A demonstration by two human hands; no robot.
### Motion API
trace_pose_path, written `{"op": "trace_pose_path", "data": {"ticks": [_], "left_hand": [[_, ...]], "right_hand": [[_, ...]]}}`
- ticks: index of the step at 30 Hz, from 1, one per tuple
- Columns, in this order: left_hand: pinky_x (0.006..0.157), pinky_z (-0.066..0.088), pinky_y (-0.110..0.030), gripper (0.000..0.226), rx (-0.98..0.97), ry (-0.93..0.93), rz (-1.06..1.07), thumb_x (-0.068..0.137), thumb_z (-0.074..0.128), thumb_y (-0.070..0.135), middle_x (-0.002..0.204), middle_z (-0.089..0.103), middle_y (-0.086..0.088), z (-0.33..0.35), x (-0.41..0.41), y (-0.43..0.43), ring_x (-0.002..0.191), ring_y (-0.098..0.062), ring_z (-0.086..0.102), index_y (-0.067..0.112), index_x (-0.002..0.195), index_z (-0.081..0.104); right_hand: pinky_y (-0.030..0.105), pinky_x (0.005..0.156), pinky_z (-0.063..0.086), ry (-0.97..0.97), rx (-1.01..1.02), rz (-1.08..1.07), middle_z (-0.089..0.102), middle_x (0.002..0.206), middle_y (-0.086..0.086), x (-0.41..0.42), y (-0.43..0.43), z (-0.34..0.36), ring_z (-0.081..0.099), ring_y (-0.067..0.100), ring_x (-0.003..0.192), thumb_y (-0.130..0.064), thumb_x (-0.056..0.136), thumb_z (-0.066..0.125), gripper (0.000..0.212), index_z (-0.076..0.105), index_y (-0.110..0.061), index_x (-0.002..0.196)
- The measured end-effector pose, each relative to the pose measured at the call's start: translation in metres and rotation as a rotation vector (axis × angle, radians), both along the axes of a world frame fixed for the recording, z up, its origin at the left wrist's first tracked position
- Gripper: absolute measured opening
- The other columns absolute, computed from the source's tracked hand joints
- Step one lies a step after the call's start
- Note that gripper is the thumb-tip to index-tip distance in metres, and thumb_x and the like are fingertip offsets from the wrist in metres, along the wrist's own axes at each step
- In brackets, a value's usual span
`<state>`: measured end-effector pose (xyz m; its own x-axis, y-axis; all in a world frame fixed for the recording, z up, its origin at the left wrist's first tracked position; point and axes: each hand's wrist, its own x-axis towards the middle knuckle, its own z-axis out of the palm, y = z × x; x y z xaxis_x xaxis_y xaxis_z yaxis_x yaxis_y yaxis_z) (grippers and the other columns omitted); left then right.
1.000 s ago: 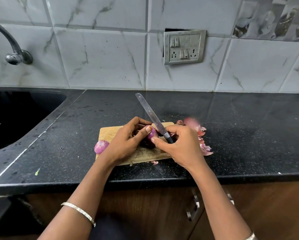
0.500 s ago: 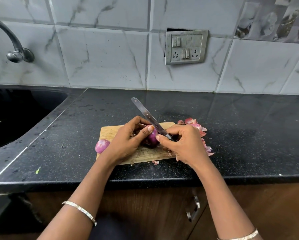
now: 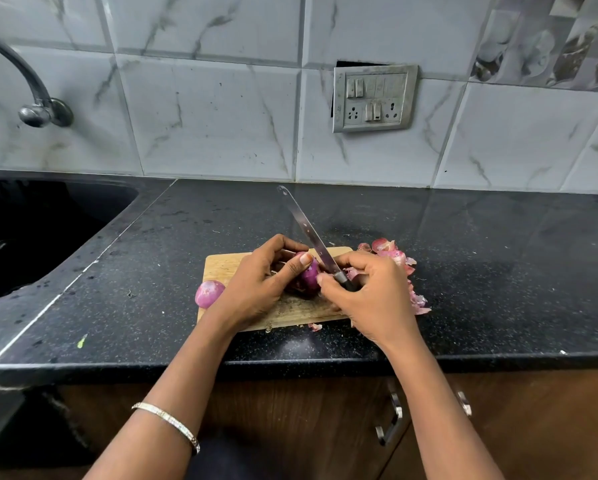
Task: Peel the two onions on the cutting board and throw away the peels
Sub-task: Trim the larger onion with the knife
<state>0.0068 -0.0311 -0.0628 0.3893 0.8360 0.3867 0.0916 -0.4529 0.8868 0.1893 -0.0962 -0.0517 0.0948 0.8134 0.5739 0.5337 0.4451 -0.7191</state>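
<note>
Left hand point(image 3: 259, 285) grips purple onion point(image 3: 308, 274) over the wooden cutting board point(image 3: 226, 266). Right hand point(image 3: 373, 299) grips black-handled steel knife point(image 3: 308, 233), thumb on onion. Second peeled onion point(image 3: 209, 292) touches board's left edge; pink peels point(image 3: 394, 254) lie right.

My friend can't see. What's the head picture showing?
A left hand holds a purple onion over a wooden cutting board; the right hand holds a knife. A second onion lies at the board's left edge, peels at its right.

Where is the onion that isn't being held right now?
In the head view, the loose onion lies at the left edge of the cutting board, just left of the left hand, which holds the other onion.
</note>
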Motion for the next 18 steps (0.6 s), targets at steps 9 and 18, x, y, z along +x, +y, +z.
{"op": "trace_pose_path", "data": {"ticks": [9,18], "left_hand": [[0.090,0.059,-0.050,0.028,-0.010,0.001,0.007,0.095,0.064,0.046,0.106,0.075,-0.003,0.001,0.000,-0.001,0.099,-0.020,0.072,0.024,0.113,0.065],[0.090,0.058,-0.046,0.026,0.021,0.033,0.039,0.090,0.065,0.050,0.105,0.073,0.001,-0.001,-0.002,0.000,0.099,-0.017,0.069,0.032,0.109,0.066]], "right_hand": [[0.027,0.067,0.055,0.006,-0.021,-0.073,0.069,0.077,-0.019,-0.005,0.000,0.006,0.067,0.003,0.073,-0.025,0.081,0.085,0.014,0.079,-0.029,0.093],[0.034,0.059,0.046,-0.116,-0.078,-0.239,0.064,0.072,-0.004,0.000,0.008,0.000,0.060,0.017,0.067,-0.025,0.093,0.072,0.009,0.071,-0.016,0.093]]}}
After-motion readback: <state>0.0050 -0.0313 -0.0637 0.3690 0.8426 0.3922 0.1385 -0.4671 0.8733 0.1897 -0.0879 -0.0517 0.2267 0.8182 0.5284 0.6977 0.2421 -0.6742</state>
